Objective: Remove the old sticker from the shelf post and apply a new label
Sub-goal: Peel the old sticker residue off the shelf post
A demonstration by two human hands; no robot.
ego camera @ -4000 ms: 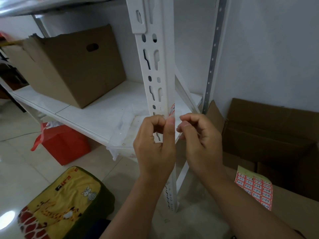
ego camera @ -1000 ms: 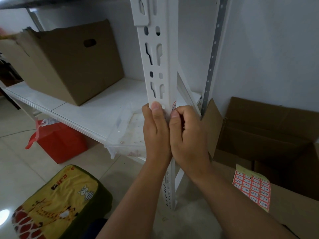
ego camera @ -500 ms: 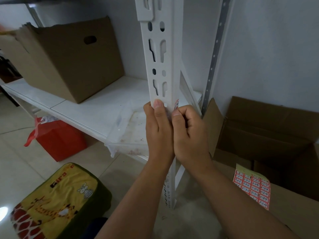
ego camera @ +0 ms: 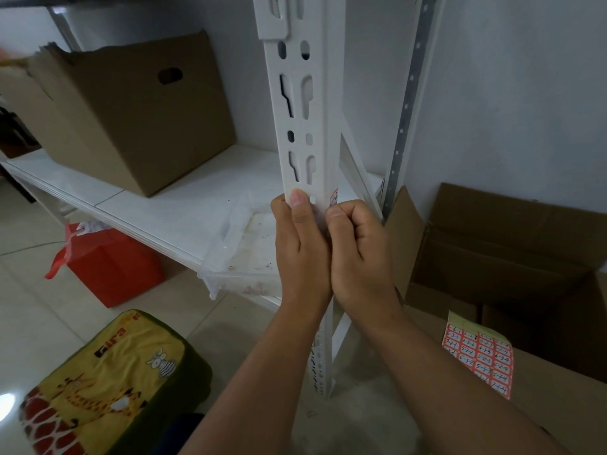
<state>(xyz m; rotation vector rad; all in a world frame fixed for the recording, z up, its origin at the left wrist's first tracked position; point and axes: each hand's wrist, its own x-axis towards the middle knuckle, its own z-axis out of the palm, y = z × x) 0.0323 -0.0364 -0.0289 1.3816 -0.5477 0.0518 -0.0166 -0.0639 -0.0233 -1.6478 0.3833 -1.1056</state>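
We see the white slotted metal shelf post (ego camera: 307, 126) standing upright at centre. Our left hand (ego camera: 300, 254) grips its front face, thumb pressed flat upward. Our right hand (ego camera: 359, 254), fingers curled, pinches at the post's right edge beside the small red-and-white sticker (ego camera: 333, 197). The red-and-white label sheet (ego camera: 478, 356) lies on the brown cardboard box (ego camera: 542, 389) at right.

Both hands (ego camera: 331, 254) closed together around the shelf post (ego camera: 303, 126), covering the sticker (ego camera: 333, 197).

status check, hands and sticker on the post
Left hand grips shelf post, thumb pressed flat. Right hand pinches at post edge below sticker. Nothing in the way.
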